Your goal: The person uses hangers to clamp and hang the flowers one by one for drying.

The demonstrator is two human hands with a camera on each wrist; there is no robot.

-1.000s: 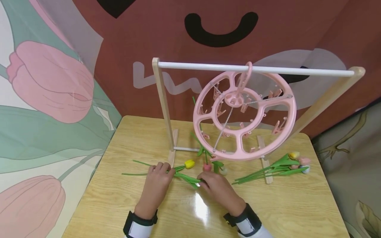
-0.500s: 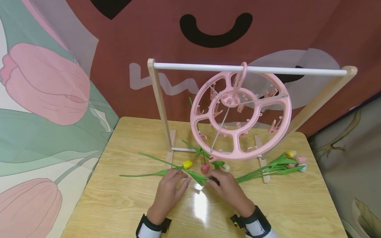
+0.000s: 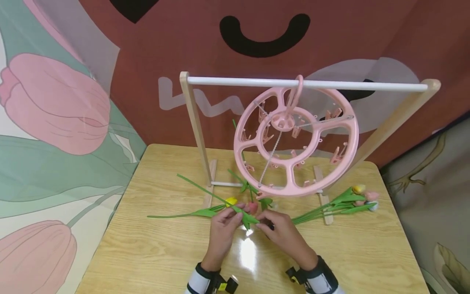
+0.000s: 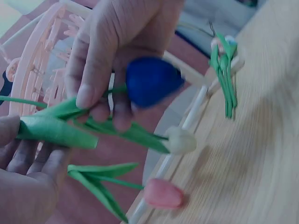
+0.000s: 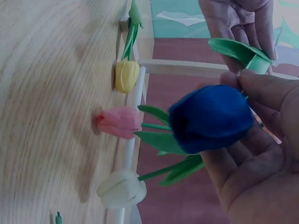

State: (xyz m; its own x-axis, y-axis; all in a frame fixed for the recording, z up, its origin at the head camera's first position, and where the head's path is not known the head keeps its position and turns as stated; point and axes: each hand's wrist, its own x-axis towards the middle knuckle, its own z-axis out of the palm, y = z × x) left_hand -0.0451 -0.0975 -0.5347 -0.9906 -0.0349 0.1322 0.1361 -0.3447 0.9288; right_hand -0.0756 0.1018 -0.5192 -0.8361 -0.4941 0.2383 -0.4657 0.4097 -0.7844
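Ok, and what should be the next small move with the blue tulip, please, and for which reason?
Probably the left hand could ease the leaf outward from the stem: it holds that leaf, while the right hand pinches the stem just behind the blue bloom, which should keep it steady.

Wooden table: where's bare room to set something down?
Bare on the wooden table: front right, between right hand, green-stemmed tulip bunch and right edge; front left, between left hand, yellow green-leaved tulip and left edge. Crowded: centre, where both hands hold the blue tulip near a pink tulip and white tulip, pink plastic clip ring hanging behind.
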